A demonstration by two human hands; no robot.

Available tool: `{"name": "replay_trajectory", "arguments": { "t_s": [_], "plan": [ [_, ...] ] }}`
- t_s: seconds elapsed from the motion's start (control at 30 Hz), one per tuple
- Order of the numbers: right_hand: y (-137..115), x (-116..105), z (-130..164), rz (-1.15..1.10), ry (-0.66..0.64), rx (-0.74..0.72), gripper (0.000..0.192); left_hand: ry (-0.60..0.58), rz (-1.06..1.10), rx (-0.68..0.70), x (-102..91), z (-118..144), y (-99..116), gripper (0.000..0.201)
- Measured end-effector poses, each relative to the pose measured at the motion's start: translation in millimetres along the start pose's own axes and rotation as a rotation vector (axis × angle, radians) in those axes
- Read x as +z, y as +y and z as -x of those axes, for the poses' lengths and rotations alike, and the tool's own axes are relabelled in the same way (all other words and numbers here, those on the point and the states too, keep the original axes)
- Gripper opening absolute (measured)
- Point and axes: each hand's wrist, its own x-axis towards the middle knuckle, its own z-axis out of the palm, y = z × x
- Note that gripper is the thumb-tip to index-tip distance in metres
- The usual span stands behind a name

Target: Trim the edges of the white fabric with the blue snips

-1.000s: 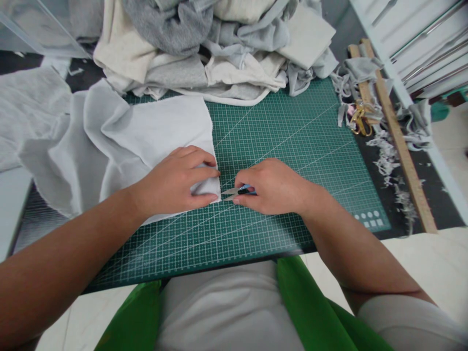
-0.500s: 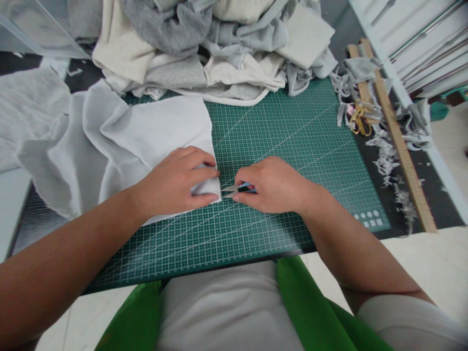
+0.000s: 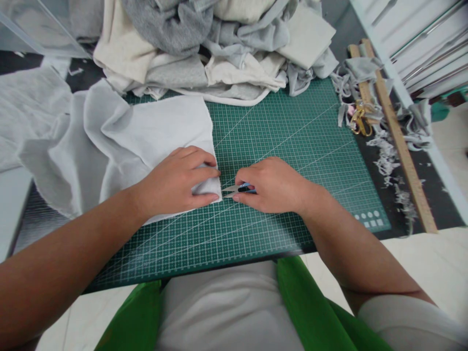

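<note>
A piece of pale grey-white fabric [image 3: 171,119] lies across the left part of the green cutting mat [image 3: 278,126], rumpled towards the left and flat near its right edge. My left hand [image 3: 181,183] rests on that flat part and holds it, thumb and fingertips by the right edge, some cloth showing between them. Facing it, my right hand [image 3: 274,185] is closed around small thread snips [image 3: 241,188] with blue on the handle. Their two blades are parted and point left, the tips right by the fabric's edge near its front corner. Most of the snips' handle is hidden in my palm.
A heap of grey and cream fabrics [image 3: 175,44] covers the back of the mat. At the right lie a long wooden ruler [image 3: 405,156], gold-handled scissors [image 3: 361,122] and fabric scraps [image 3: 383,151]. A clear plastic box [image 3: 47,24] stands at the back left.
</note>
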Motion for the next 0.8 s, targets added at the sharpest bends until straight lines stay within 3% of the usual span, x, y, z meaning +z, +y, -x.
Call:
{"name": "replay_trajectory", "arguments": {
  "t_s": [0.8],
  "plan": [
    [3.2, 4.7, -1.9, 0.003, 0.032, 0.03, 0.026, 0.038, -0.021, -0.035, -1.0, -1.6, 1.9, 0.041]
  ]
}}
